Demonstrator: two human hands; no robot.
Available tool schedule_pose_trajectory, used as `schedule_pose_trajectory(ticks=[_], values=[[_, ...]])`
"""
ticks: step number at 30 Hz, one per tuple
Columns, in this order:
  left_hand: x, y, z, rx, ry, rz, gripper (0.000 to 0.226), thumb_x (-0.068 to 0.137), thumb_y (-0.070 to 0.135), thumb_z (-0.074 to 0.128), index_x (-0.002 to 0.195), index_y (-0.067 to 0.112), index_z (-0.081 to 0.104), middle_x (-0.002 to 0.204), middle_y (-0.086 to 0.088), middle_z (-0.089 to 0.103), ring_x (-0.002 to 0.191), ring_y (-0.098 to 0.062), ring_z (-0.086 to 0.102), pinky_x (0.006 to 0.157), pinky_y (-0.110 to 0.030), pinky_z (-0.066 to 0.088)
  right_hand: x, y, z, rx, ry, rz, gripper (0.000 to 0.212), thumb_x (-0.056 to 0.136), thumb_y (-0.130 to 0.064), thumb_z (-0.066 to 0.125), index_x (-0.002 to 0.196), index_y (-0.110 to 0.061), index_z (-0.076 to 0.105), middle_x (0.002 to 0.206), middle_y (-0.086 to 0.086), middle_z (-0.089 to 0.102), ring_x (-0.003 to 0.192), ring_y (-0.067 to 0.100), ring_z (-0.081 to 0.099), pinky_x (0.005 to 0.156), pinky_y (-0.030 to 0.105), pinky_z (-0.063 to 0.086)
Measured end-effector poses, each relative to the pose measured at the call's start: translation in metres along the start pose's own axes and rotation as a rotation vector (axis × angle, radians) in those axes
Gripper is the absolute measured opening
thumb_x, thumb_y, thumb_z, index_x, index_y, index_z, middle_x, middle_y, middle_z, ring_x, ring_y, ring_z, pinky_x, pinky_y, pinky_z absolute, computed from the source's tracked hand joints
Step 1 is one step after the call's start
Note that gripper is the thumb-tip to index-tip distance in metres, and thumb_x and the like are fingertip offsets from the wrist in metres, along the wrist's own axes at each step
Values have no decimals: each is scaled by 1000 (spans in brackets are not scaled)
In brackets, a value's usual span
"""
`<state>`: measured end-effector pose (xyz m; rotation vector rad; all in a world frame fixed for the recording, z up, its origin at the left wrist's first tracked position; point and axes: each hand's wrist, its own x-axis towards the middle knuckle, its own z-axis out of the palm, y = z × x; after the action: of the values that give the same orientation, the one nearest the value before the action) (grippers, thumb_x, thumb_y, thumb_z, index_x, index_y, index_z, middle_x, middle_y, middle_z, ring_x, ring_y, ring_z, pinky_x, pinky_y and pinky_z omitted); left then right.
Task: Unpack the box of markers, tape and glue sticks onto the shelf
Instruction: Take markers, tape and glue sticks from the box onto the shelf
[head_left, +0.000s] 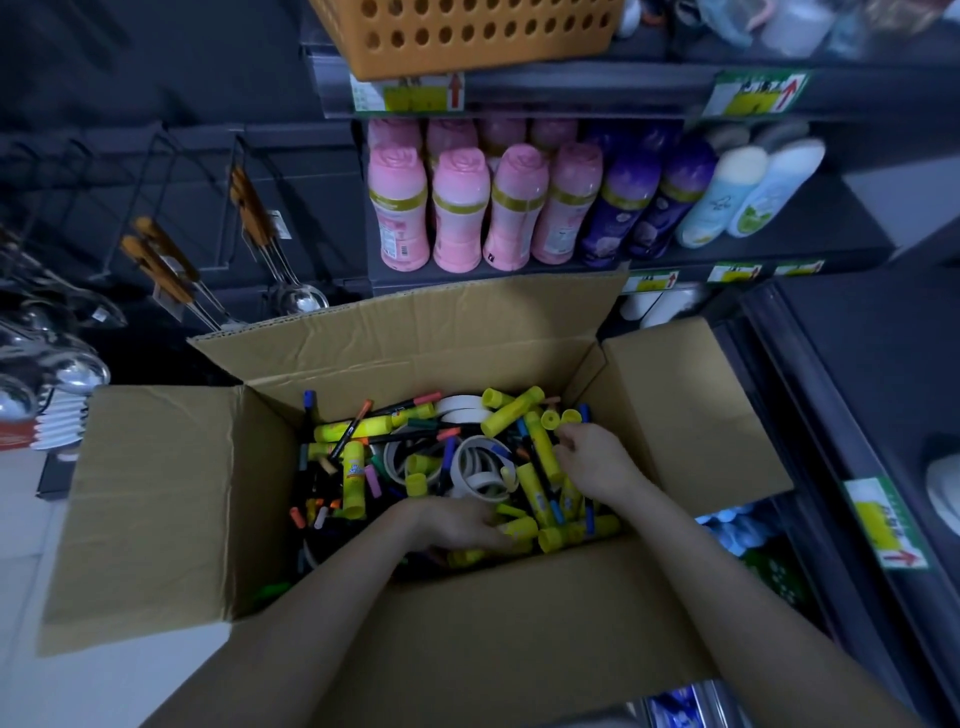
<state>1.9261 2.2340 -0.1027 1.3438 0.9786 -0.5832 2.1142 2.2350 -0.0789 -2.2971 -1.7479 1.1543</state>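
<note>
Box (156, 493) holds jumbled markers (410, 405), tape rolls (464, 415) and glue sticks (511, 410).

Red arrows (455, 89) on shelf tags (756, 94); print seemingly too blurred.

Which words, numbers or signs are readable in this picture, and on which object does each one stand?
No word or number can be read.
Shelf-edge label: a red arrow pointing up; the print is blurred.
Side shelf label: a red arrow; the print is blurred.
Pink bottle label: too small to read.
Glue stick label: blue print, blurred.
</note>
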Motion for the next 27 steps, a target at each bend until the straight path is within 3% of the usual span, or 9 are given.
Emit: schedule_pose_trajectory(ticks=[2,4,9,12,17,19,22,24,27], values=[[-5,-8,-4,-68,2,-11,44,95,31,51,135,15,38,112,-3,49,89,-16,54,78,-30,40,4,-3,6,-39,-31,-3,25,95,-7,44,70,-3,46,67,7,43,59,17,40,51,29,27],[-11,-20,-9,-152,14,-30,20,93,29,54,105,17,44,83,-1,45,64,-13,43,66,-32,38,9,-6,15,-85,-57,2,31,94,-9,47,65,-11,36,64,4,42,57,17,41,49,28,29],[-34,-48,-23,-444,146,76,36,83,20,63,116,11,53,93,1,58,84,-13,58,73,-25,48,19,-18,24,-261,-77,58,39,96,-23,51,61,-14,37,59,3,39,50,17,38,43,28,28],[-42,-59,-29,-572,308,154,27,76,18,69,100,14,59,88,-4,64,89,-21,60,79,-34,46,24,-26,25,-241,-105,93,49,96,-35,52,56,-15,32,53,3,32,45,17,31,44,28,25],[-47,-62,-27,-694,507,269,24,66,20,68,86,14,56,74,-6,60,70,-21,57,67,-35,46,25,-26,37,-103,-170,103,43,92,-41,57,64,-18,33,59,0,32,51,14,32,51,31,27],[-49,-64,-25,-717,486,246,30,74,18,68,100,14,53,75,-7,58,66,-19,57,64,-34,49,24,-21,44,-17,-201,45,28,93,-43,54,75,-28,38,70,-6,40,63,11,40,64,32,34],[-49,-67,-23,-703,494,216,34,86,9,63,115,12,45,75,-10,57,64,-17,57,61,-30,51,18,-16,44,146,-201,42,11,98,-35,44,89,-29,45,81,-6,49,77,14,50,67,29,37],[-49,-65,-21,-693,539,225,28,87,4,60,111,12,48,74,-9,54,61,-15,54,59,-28,49,16,-13,41,238,-250,78,19,99,-23,44,84,-33,40,79,-5,47,73,12,47,61,25,35],[-49,-64,-21,-698,605,238,24,86,5,62,104,14,50,70,-7,52,60,-16,51,59,-31,45,17,-6,38,252,-358,130,37,87,-7,58,113,-26,42,100,-8,48,103,20,48,77,27,41]])
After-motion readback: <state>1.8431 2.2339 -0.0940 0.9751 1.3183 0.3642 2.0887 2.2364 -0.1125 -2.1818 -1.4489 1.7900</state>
